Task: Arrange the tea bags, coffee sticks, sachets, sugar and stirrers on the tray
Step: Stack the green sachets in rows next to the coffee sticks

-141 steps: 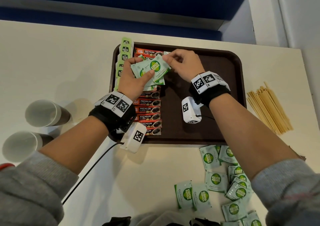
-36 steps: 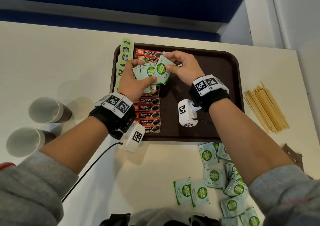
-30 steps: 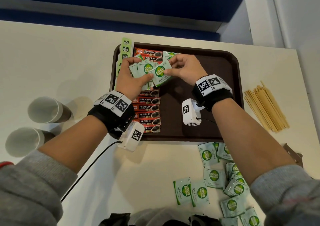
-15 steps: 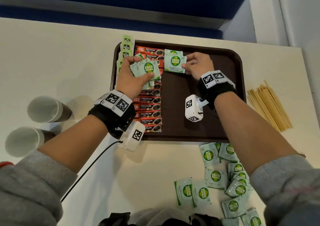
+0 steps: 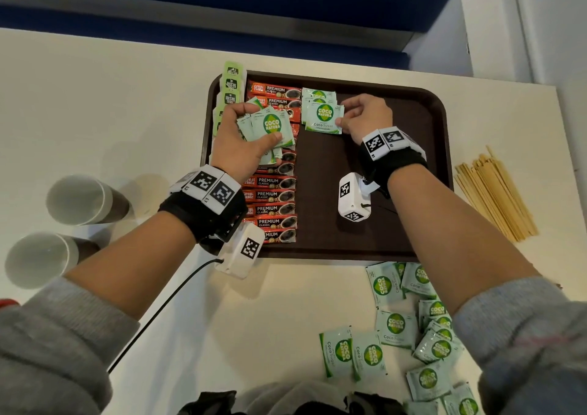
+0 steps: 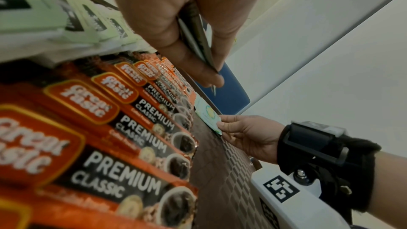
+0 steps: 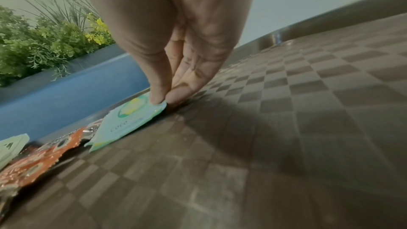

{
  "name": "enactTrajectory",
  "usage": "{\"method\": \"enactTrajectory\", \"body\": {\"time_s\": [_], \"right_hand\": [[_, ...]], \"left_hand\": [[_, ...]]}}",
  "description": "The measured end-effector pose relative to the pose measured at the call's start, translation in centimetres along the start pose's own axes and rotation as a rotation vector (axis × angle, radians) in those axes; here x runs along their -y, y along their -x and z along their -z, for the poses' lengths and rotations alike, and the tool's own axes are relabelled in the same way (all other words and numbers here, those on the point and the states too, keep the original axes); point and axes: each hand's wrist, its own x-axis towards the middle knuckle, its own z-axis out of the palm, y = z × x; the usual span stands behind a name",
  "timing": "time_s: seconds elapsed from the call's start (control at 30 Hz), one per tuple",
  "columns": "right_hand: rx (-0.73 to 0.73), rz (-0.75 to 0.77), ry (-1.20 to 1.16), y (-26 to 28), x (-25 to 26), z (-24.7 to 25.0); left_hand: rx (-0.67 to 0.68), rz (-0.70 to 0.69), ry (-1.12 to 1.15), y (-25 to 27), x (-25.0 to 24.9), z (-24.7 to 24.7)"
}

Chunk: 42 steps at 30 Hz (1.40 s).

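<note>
My left hand (image 5: 244, 141) grips a fanned stack of green coco sugar sachets (image 5: 270, 125) over the column of red coffee sticks (image 5: 273, 195) on the brown tray (image 5: 365, 246). My right hand (image 5: 365, 116) pinches the right edge of one sugar sachet (image 5: 322, 117), which lies on a short row of sachets at the tray's far middle; the right wrist view shows thumb and finger on its corner (image 7: 132, 111). Green tea bags (image 5: 232, 84) line the tray's left rim. Wooden stirrers (image 5: 495, 195) lie on the table right of the tray.
Several loose sugar sachets (image 5: 397, 325) are scattered on the table near me, right of centre. Two paper cups (image 5: 76, 198) lie on their sides at the left. A blue bench back runs beyond the table's far edge.
My right hand took one sachet from the stack in my left hand and carried it right and away, down onto the row on the tray. The left hand stayed put.
</note>
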Motion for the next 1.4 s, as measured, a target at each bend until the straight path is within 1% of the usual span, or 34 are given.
{"method": "enactTrajectory", "body": {"time_s": [0.4, 1.03, 1.1, 1.2, 1.3, 1.4], "right_hand": [[0.015, 0.049, 0.033, 0.5, 0.3, -0.1], [0.012, 0.022, 0.037, 0.7, 0.1, -0.3], [-0.006, 0.038, 0.041, 0.7, 0.1, -0.1], [-0.022, 0.099, 0.057, 1.4, 0.4, 0.1], [0.053, 0.196, -0.018, 2.7, 1.3, -0.2], [0.228, 0.279, -0.120, 4.1, 2.8, -0.2]], "left_hand": [[-0.008, -0.016, -0.016, 0.1, -0.1, -0.1], [0.003, -0.033, -0.009, 0.4, -0.2, -0.3], [0.005, -0.034, -0.004, 0.4, -0.4, -0.3], [0.006, -0.042, -0.004, 0.6, -0.6, -0.4], [0.021, -0.040, 0.009, 0.8, -0.7, -0.6], [0.037, -0.069, -0.032, 1.0, -0.9, -0.6]]}}
